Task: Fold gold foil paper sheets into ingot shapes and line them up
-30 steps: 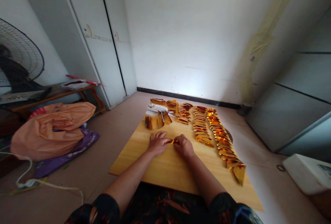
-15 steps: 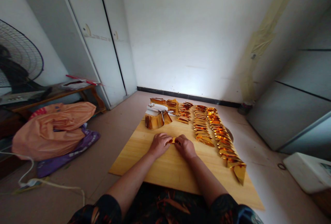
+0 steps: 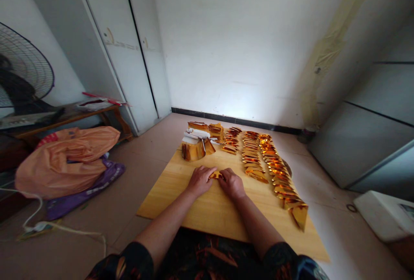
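Between my two hands, low over the wooden board, is a small piece of shiny gold foil paper [image 3: 215,175]. My left hand [image 3: 201,180] is closed on its left end, with the fingers curled. My right hand [image 3: 232,182] pinches the right end, and the fingers hide part of it. Ahead of my left hand stands a curved stack of gold foil sheets [image 3: 193,151]. To the right, folded gold foil pieces lie overlapping in rows: a short row [image 3: 230,140], a middle row [image 3: 252,155] and a long row [image 3: 278,176].
The wooden board [image 3: 207,211] spans the space before me. White paper bundles [image 3: 196,134] and more gold foil [image 3: 215,132] sit at its far edge. On the floor at left are an orange bag [image 3: 67,163] and a cord [image 3: 80,230]; a white box [image 3: 384,215] is at right.
My hands stay in nearly the same place. Slightly more of the gold foil paper shows between the fingers, and my left fingers have shifted a little on it.
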A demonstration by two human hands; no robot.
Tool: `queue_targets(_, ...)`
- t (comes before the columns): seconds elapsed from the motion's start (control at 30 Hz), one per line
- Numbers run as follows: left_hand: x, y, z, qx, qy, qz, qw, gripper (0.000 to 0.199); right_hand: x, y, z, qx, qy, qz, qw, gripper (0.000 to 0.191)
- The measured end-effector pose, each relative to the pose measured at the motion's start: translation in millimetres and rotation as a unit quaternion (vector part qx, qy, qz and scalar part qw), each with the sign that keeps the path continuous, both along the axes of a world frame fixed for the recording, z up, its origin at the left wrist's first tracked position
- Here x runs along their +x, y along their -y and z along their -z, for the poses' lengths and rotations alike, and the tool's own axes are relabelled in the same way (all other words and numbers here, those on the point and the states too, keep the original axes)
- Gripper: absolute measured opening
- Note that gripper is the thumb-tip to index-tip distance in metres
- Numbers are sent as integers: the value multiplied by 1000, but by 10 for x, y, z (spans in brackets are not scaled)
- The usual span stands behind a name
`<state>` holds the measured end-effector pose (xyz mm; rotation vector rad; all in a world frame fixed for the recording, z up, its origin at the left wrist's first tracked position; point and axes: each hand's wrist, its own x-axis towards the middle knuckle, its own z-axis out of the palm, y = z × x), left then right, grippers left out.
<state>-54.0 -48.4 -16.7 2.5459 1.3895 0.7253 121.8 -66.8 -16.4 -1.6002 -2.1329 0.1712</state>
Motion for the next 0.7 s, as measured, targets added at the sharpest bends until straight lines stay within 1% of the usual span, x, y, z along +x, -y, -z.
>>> queue_targets(0.1, 21, 6, 2, 3, -3, -8, 1000, 53, -9, 3, 1, 5, 23, 3, 1000, 18)
queue_targets(0.27, 89, 27, -8, 5, 3, -30, 1000, 51, -41, 25, -25, -8, 99, 4, 995, 24)
queue_targets(0.43, 158, 30, -18, 4, 0, -49, 999, 43, -47, 31, -13, -16, 163, -18, 986, 21)
queue_targets(0.7, 180, 23, -13, -9, -3, -53, 999, 47, -56, 47, -61, -25, 182, -23, 983, 20)
